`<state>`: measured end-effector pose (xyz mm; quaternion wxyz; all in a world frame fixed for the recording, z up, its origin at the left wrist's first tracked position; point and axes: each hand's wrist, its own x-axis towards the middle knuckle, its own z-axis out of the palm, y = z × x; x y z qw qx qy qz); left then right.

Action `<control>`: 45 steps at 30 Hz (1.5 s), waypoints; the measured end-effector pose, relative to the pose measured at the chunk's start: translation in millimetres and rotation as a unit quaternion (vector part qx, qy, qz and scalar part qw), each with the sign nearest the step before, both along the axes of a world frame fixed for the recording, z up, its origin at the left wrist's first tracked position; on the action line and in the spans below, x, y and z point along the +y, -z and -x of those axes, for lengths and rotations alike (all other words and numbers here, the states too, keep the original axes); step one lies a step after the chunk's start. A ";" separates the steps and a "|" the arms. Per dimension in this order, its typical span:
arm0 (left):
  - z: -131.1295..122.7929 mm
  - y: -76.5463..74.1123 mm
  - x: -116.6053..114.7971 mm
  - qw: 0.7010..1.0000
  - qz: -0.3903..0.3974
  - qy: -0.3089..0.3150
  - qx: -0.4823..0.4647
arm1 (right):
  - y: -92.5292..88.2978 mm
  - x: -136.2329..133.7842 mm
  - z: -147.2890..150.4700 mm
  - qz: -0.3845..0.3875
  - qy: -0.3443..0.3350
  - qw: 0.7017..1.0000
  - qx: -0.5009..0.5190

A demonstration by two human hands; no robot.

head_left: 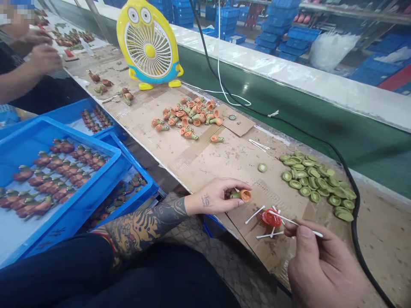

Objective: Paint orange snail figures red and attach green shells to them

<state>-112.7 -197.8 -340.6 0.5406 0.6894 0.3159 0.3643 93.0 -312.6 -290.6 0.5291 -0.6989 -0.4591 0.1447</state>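
Note:
My left hand [220,196] pinches a small duck-like figurine part [245,196], green at one end, with its hollow orange end turned toward the right. In my right hand [316,252] a white cotton swab [297,222] is held between thumb and fingers. The swab's far tip reaches over a small red dish [271,217]. More cotton swabs [255,214] lie around and against that dish on the cardboard. To the right rests a pile of green oval cup-like pieces [316,177], with a single green piece [262,167] apart from it.
Many orange-and-green parts [189,113] are heaped farther along the bench. Behind them stands a yellow fan [150,47]. A black cable [321,137] runs along the right side. Blue crates [61,231] of finished-looking figurines are at left, near another person's hands [45,55].

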 end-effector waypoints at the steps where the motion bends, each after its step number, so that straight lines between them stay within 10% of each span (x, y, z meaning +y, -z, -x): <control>1: -0.2 0.5 -0.3 1.000 0.004 0.002 -0.003 | -1.5 2.2 4.9 -0.005 -0.021 1.000 0.005; 14: -0.6 -0.5 -1.6 1.000 0.009 0.006 0.005 | 20.1 17.8 9.2 0.039 -0.127 0.990 -0.044; 22: 1.5 -4.2 2.9 0.997 -0.075 0.014 -0.024 | 7.6 11.3 9.7 -0.006 -0.078 0.997 -0.010; 30: -1.8 1.3 0.2 0.998 0.027 0.008 -0.060 | 11.6 -0.3 -21.9 0.061 0.015 0.995 -0.076; 45: -0.3 -1.2 0.4 0.995 0.036 0.004 -0.091 | 18.0 -1.0 -34.2 0.119 -0.014 0.977 -0.179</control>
